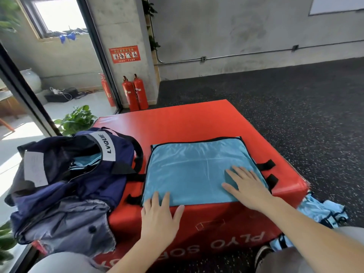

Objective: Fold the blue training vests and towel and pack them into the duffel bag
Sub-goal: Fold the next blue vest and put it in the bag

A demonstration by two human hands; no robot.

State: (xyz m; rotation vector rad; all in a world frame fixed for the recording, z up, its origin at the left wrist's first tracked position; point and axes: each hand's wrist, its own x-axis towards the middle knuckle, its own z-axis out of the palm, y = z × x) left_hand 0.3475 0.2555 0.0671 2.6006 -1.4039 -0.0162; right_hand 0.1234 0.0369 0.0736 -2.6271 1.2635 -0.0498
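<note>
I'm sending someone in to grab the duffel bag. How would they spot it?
Find the big red foam box on the dark floor. The duffel bag slumps against its left side, navy blue, unzipped, with a white LVQUE strap. The vest lying flat on the box is light blue.

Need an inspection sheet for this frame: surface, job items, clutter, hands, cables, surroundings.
Surface: red plyo box, padded top, on dark speckled floor.
Job's things: folded blue vest flat on the box top; navy duffel bag open at the box's left, light blue fabric visible inside; more blue vests heaped on the floor at right. Towel not identifiable.
Clutter: nothing seen on the box besides the vest and bag.
Hands: left hand flat on the vest's near-left corner; right hand flat on its right side.
Cables: power strip and cords on the far floor, left.
Surroundings: fire extinguishers, potted plant, concrete wall.
</note>
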